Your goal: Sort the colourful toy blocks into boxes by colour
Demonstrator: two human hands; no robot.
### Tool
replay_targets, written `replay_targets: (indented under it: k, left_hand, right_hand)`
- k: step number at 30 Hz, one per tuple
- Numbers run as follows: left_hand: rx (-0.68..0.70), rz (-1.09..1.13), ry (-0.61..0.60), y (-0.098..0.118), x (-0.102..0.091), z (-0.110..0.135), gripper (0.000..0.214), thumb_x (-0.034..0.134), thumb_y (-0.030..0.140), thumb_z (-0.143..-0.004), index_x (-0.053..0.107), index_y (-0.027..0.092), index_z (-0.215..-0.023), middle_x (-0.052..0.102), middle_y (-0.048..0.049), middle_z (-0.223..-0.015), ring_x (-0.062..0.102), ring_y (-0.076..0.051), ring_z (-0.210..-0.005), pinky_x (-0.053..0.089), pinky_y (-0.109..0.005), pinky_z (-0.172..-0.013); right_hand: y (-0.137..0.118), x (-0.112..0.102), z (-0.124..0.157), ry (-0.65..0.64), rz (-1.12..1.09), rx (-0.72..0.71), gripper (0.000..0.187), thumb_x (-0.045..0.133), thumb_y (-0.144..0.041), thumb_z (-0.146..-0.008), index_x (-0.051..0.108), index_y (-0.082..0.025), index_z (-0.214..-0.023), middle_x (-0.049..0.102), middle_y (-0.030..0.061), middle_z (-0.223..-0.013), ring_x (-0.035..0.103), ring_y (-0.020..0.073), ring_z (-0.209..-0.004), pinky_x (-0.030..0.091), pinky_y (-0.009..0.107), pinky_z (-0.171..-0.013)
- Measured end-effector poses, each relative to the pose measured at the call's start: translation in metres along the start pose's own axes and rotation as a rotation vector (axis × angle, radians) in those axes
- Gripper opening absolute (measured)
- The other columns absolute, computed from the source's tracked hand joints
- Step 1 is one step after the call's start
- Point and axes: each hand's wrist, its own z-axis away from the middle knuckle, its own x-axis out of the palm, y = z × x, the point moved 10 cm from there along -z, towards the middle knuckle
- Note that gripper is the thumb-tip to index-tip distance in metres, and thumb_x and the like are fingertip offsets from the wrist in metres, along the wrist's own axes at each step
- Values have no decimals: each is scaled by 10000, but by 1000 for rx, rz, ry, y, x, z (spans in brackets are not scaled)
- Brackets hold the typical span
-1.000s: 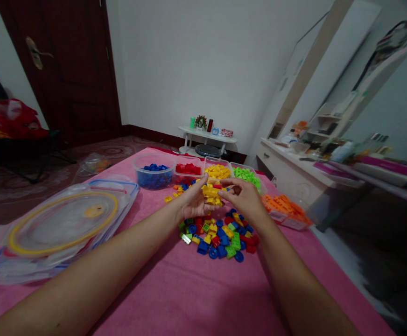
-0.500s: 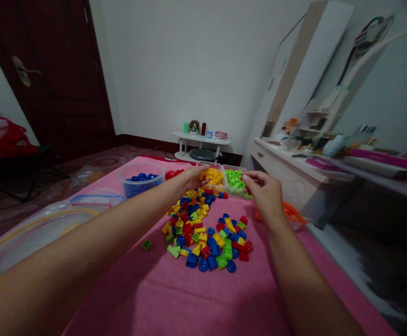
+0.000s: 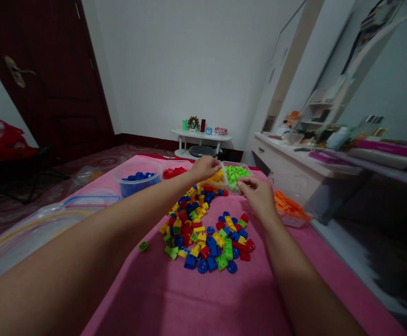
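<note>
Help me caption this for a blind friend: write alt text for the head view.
A person's left hand is at yellow pieces, the right hand near green pieces. These, plus blue pieces, red pieces and orange pieces, sit in clear tubs; mixed-colour pieces lie loose on a pink cloth.

"What stood to the left?"
"A dark brown door (image 3: 49, 70) with a lever handle (image 3: 15, 72), beside patterned flooring (image 3: 119, 155)."
"And ahead?"
"A pale, dimly lit wall (image 3: 175, 65), a low white table (image 3: 200, 136) before it, and a white dresser (image 3: 282, 161) rightward."
</note>
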Motion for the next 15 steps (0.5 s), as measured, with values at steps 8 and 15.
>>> replay_targets:
  k: [8, 15]
  left_hand:
    - [-60, -281, -234, 18, 52, 53, 287, 574, 319, -763, 704, 90, -876, 651, -211, -936, 582, -331, -993, 421, -363, -825]
    - [-20, -359, -189, 18, 47, 49, 400, 397, 378, -844, 700, 125, -907, 674, -154, -907, 624, -265, -883, 452, -333, -750]
  right_hand:
    - [34, 32, 4, -166, 210, 9, 235, 624, -221, -681, 675, -152, -900, 702, 86, -905, 646, 188, -804, 508, 321, -762]
    - [30, 32, 8, -161, 134, 53, 259, 594, -218, -696, 662, -127, -929, 699, 97, -908, 654, 178, -742, 530, 301, -688]
